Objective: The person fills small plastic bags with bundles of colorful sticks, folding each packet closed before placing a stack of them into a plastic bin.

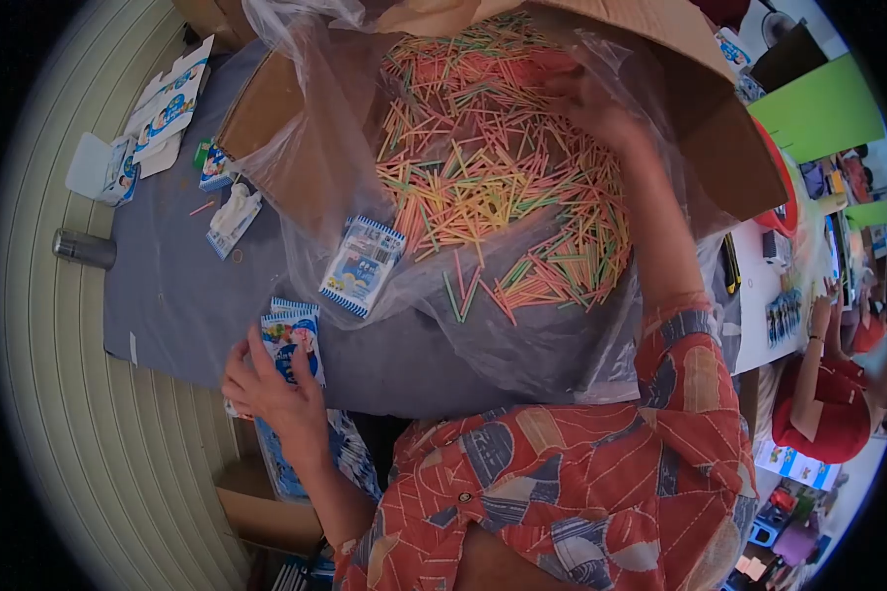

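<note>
My left hand rests at the table's near left edge with its fingers spread. Its fingertips touch small blue-and-white printed packets that overlap one another. My right hand reaches far into a heap of thin pink, yellow and green sticks. Its fingers point left, apart and slightly bent over the sticks. No stick shows clearly in its grasp. The heap lies on clear plastic sheeting spilling from a cardboard box. Another blue-and-white packet lies on the plastic, left of the sticks.
Small printed cartons stand at the far left, near a metal cylinder. A crumpled white item on a packet lies on the grey tabletop. Below the edge is an open cardboard box. People in red work at the right.
</note>
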{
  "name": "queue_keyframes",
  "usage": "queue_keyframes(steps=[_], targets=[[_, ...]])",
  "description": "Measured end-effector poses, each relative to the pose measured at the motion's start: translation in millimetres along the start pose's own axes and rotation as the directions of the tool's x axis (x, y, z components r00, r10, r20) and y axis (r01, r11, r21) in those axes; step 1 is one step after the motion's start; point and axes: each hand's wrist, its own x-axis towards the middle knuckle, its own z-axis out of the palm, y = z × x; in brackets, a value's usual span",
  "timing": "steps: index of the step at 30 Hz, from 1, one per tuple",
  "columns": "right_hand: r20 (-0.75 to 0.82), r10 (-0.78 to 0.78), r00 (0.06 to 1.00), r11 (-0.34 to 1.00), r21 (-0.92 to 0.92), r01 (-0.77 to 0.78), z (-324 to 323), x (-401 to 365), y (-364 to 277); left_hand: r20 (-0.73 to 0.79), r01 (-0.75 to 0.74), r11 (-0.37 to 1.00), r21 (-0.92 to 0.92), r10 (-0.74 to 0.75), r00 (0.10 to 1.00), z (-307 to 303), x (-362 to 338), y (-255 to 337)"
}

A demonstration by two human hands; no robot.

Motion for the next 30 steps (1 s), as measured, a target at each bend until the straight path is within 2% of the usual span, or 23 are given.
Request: queue_keyframes(steps=[1, 2, 4, 5, 7, 8, 10, 11, 13, 14, 16, 17, 19, 20, 21, 22, 23, 25, 26, 27, 28, 29, 30], targets=[[0.06, 0.064, 0.996, 0.989, 0.128, -0.071, 3, 15, 7, -0.06, -0.049, 0.999, -0.012, 0.049, 0.997, 2, 7, 8], [0.061, 0.064, 0.996, 0.989, 0.127, -0.071, 10, 17, 10, -0.059, -0.049, 0.999, -0.013, 0.048, 0.997, 9, 14, 18], [-0.332, -0.035, 0.943, 0.974, -0.222, -0.042, 13, 26, -1, 0.169, -0.249, 0.923, -0.295, 0.307, 0.937, 24, 33, 40], [-0.339, -0.041, 0.94, 0.975, -0.22, -0.037, 36, 40, 19, 0.163, -0.247, 0.925, -0.288, 0.302, 0.939, 33, 39, 49], [-0.595, -0.276, 0.754, 0.96, -0.214, 0.183, 104, 73, 79, 0.294, -0.339, 0.925, -0.172, 0.376, 0.879, 52, 44, 62], [-0.591, -0.272, 0.76, 0.961, -0.21, 0.181, 106, 75, 77, 0.301, -0.339, 0.925, -0.173, 0.378, 0.876, 58, 42, 65], [-0.219, -0.156, 0.963, 0.872, -0.489, 0.03, 109, 72, 70, 0.232, -0.399, 0.913, -0.083, 0.407, 0.883, 65, 33, 66], [-0.213, -0.155, 0.965, 0.872, -0.488, 0.032, 106, 69, 69, 0.237, -0.398, 0.913, -0.086, 0.407, 0.882, 64, 32, 67], [-0.293, -0.147, 0.945, 0.96, -0.273, 0.064, 98, 62, 62, 0.235, -0.381, 0.915, -0.133, 0.402, 0.885, 61, 31, 67], [-0.289, -0.15, 0.946, 0.96, -0.271, 0.069, 88, 58, 57, 0.24, -0.377, 0.917, -0.131, 0.398, 0.885, 63, 29, 64], [-0.547, -0.325, 0.772, 0.941, -0.272, 0.204, 34, 41, 25, 0.066, -0.368, 0.862, -0.35, 0.414, 0.908, 70, 27, 55], [-0.543, -0.322, 0.776, 0.941, -0.27, 0.202, 21, 33, 13, 0.071, -0.368, 0.86, -0.353, 0.416, 0.906, 69, 28, 54], [-0.336, -0.107, 0.936, 0.958, -0.288, 0.006, 6, 22, -5, 0.016, -0.279, 0.833, -0.478, 0.325, 0.945, 62, 33, 54], [-0.335, -0.111, 0.936, 0.957, -0.289, 0.01, 6, 21, -7, 0.017, -0.275, 0.834, -0.478, 0.322, 0.947, 60, 34, 56], [-0.328, 0.015, 0.945, 0.998, -0.055, -0.035, 7, 20, -10, 0.054, -0.252, 0.858, -0.448, 0.308, 0.95, 59, 36, 57], [-0.292, 0.135, 0.947, 0.98, 0.181, -0.083, 8, 19, -12, 0.089, -0.23, 0.88, -0.415, 0.291, 0.952, 58, 36, 59], [-0.294, 0.129, 0.947, 0.981, 0.18, -0.077, 10, 19, -14, 0.086, -0.227, 0.881, -0.414, 0.286, 0.954, 57, 37, 60], [-0.392, 0.119, 0.912, 0.939, 0.343, 0.025, 17, 19, -16, 0.172, -0.233, 0.916, -0.327, 0.3, 0.938, 57, 39, 63], [-0.393, 0.114, 0.912, 0.939, 0.342, 0.03, 19, 23, -17, 0.17, -0.229, 0.917, -0.326, 0.295, 0.94, 57, 40, 62], [-0.129, 0.318, 0.939, 0.77, 0.613, -0.176, 19, 27, -20, 0.076, -0.299, 0.901, -0.315, 0.338, 0.938, 58, 42, 60], [0.185, 0.426, 0.886, 0.502, 0.766, -0.401, 19, 28, -22, -0.017, -0.369, 0.881, -0.297, 0.382, 0.924, 59, 42, 58], [0.184, 0.426, 0.886, 0.502, 0.766, -0.401, 21, 22, -24, -0.017, -0.369, 0.88, -0.298, 0.382, 0.924, 61, 38, 55], [0.161, 0.339, 0.927, 0.41, 0.862, -0.3, 17, 11, -35, 0.013, -0.387, 0.875, -0.291, 0.408, 0.913, 64, 35, 52]])
